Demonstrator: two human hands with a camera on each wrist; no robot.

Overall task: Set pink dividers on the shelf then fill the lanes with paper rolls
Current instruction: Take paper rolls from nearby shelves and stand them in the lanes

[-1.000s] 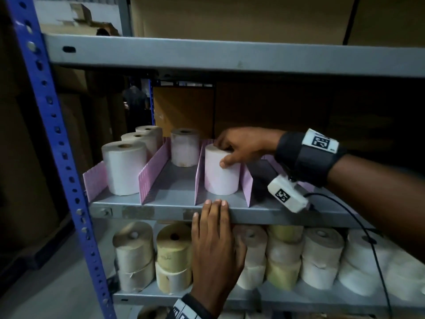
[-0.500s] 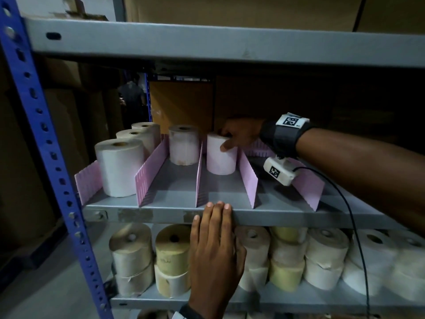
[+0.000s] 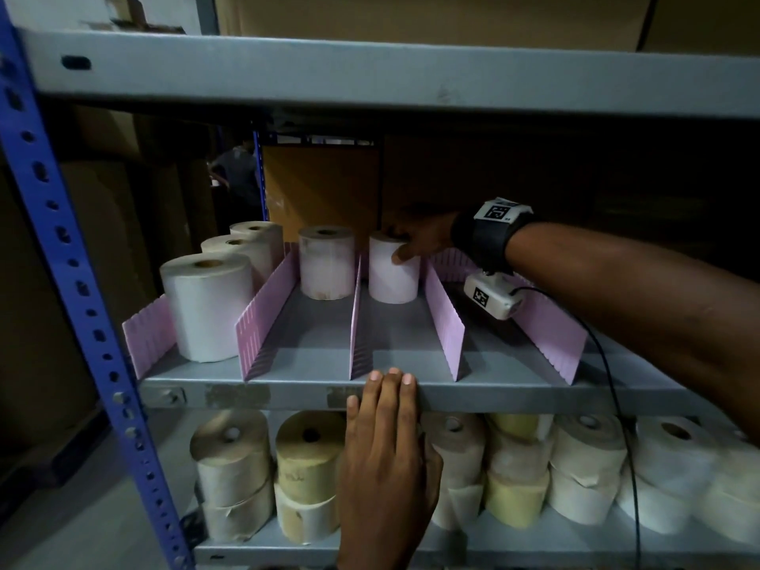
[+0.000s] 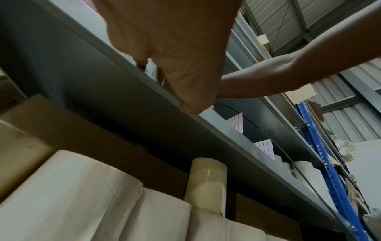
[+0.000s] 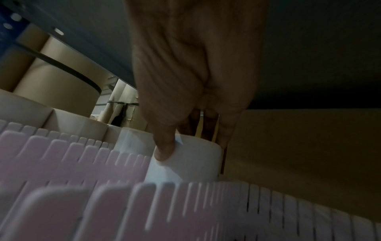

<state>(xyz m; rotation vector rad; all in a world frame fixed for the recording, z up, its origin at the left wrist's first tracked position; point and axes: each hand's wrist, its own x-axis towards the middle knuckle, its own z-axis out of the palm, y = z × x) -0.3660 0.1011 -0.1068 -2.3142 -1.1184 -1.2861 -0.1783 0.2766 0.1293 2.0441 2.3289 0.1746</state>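
Several pink slotted dividers [image 3: 266, 312] stand on the grey shelf [image 3: 288, 388] and split it into lanes. My right hand [image 3: 415, 240] reaches deep into the third lane and grips a white paper roll [image 3: 392, 275] at its top; thumb on the near side, fingers behind it, as the right wrist view shows on the same roll [image 5: 185, 163]. The first lane holds three rolls [image 3: 207, 306], the second lane one roll [image 3: 327, 267] at the back. My left hand [image 3: 388, 405] lies flat, fingertips on the shelf's front edge [image 4: 206, 120].
A blue upright post [image 3: 74, 281] bounds the rack on the left. The shelf above [image 3: 370, 76] hangs low over the lanes. Stacked white and yellowish rolls [image 3: 308, 466] fill the shelf below. A cable [image 3: 612, 384] trails from my right wrist camera.
My right hand has pushed the roll from the front of the third lane to its back. The left hand has stayed on the shelf edge.
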